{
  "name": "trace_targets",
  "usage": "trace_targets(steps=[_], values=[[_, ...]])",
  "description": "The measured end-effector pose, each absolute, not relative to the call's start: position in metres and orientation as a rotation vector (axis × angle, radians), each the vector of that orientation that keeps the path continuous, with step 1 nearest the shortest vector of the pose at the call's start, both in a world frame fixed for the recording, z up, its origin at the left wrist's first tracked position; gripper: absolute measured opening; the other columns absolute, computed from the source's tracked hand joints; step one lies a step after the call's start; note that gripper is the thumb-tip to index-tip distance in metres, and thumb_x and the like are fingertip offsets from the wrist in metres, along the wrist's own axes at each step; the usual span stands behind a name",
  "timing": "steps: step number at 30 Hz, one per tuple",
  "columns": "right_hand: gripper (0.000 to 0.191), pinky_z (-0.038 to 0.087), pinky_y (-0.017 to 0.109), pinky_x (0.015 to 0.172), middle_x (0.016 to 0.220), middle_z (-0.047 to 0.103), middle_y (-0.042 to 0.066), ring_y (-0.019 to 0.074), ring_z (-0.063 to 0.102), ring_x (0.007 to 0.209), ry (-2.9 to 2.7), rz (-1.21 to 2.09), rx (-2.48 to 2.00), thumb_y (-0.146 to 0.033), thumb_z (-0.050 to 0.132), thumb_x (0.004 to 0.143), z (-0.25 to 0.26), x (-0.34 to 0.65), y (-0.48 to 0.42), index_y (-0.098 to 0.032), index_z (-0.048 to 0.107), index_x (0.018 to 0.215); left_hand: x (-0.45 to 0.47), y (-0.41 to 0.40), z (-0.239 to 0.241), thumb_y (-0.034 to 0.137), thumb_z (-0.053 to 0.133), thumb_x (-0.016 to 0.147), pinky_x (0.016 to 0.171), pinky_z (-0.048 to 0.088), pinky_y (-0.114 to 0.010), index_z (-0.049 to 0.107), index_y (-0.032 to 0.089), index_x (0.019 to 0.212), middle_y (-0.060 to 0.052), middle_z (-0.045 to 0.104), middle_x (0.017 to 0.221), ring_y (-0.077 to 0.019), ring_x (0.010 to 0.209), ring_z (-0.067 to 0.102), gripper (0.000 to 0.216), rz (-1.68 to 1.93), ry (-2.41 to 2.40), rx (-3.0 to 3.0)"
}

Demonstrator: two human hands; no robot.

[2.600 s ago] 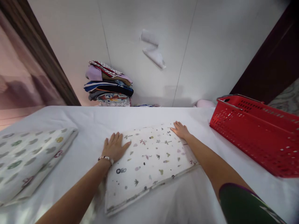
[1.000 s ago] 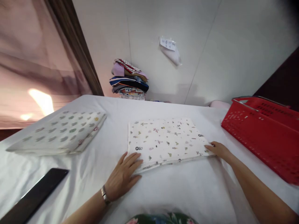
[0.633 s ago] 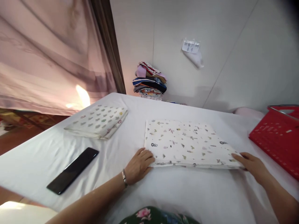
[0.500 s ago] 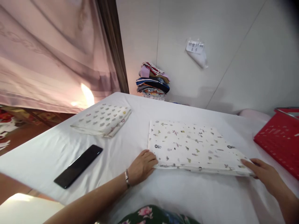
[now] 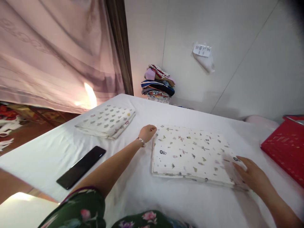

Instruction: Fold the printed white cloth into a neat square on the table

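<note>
A folded white cloth with small printed trees, leaves and animals lies flat on the white-covered table. At its far left corner is my left hand, the fingers pinched together on the cloth's edge. My right hand is over the cloth's right side, thumb and fingers apart, somewhat smeared by motion. The cloth's near right corner is partly hidden by that hand. To the left lies another folded white cloth with grey cloud-like prints, touched by neither hand.
A black phone lies on the white table cover at left. A red basket stands at the right edge. Behind the table are stacked folded clothes against the wall, a pink curtain and a plastic bag with a label.
My left hand has moved from the cloth's near left corner to its far left corner. My right hand has shifted up and inward over the right side.
</note>
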State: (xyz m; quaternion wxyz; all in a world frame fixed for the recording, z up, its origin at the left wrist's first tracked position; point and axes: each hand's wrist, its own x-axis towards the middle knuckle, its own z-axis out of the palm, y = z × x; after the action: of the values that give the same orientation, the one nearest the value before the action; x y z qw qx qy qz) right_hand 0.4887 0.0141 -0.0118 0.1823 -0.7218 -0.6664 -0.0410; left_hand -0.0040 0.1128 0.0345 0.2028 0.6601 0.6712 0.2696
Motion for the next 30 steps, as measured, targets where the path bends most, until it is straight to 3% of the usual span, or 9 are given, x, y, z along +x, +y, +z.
trace_targets(steps=[5, 9, 12, 16, 30], values=[[0.050, 0.045, 0.037, 0.089, 0.126, 0.050, 0.010, 0.0247, 0.048, 0.115, -2.083, -0.063, -1.842, -0.050, 0.037, 0.082, -0.023, 0.438, 0.037, -0.016, 0.055, 0.115, 0.006, 0.166, 0.026, 0.041, 0.045, 0.079, 0.062, 0.047, -0.026, 0.066, 0.021, 0.089, -0.005, 0.066, 0.096, -0.0162, 0.074, 0.061, 0.031, 0.641, 2.031, 1.671], [0.049, 0.039, 0.043, 0.097, 0.125, 0.052, 0.011, 0.0262, 0.046, 0.116, -2.123, -0.136, -1.800, -0.048, 0.033, 0.084, -0.044, 0.421, 0.043, -0.015, 0.058, 0.111, 0.010, 0.187, 0.020, 0.047, 0.050, 0.075, 0.063, 0.046, -0.028, 0.066, 0.017, 0.083, -0.011, 0.067, 0.086, -0.0214, 0.078, 0.062, 0.036, 0.495, 2.100, 1.604], [0.050, 0.038, 0.044, 0.098, 0.124, 0.052, 0.011, 0.0255, 0.047, 0.116, -2.108, -0.180, -1.787, -0.048, 0.031, 0.085, -0.051, 0.418, 0.041, -0.016, 0.059, 0.111, 0.010, 0.198, 0.018, 0.047, 0.053, 0.073, 0.067, 0.045, -0.030, 0.067, 0.014, 0.083, -0.014, 0.067, 0.090, -0.0250, 0.085, 0.062, 0.037, 0.412, 2.130, 1.592], [0.050, 0.038, 0.043, 0.098, 0.125, 0.052, 0.010, 0.0246, 0.048, 0.115, -2.111, -0.181, -1.788, -0.049, 0.031, 0.086, -0.050, 0.419, 0.040, -0.016, 0.059, 0.111, 0.009, 0.208, 0.017, 0.039, 0.056, 0.071, 0.072, 0.044, -0.026, 0.067, 0.015, 0.087, -0.012, 0.067, 0.098, -0.0229, 0.092, 0.061, 0.031, 0.377, 2.134, 1.617], [0.048, 0.037, 0.043, 0.099, 0.126, 0.051, 0.009, 0.0234, 0.046, 0.117, -2.095, -0.124, -1.795, -0.048, 0.034, 0.086, -0.049, 0.421, 0.038, -0.017, 0.059, 0.113, 0.012, 0.201, 0.011, 0.032, 0.040, 0.083, 0.079, 0.044, -0.031, 0.061, 0.012, 0.103, -0.018, 0.061, 0.110, -0.0251, 0.102, 0.058, 0.035, 0.394, 2.276, 1.556]])
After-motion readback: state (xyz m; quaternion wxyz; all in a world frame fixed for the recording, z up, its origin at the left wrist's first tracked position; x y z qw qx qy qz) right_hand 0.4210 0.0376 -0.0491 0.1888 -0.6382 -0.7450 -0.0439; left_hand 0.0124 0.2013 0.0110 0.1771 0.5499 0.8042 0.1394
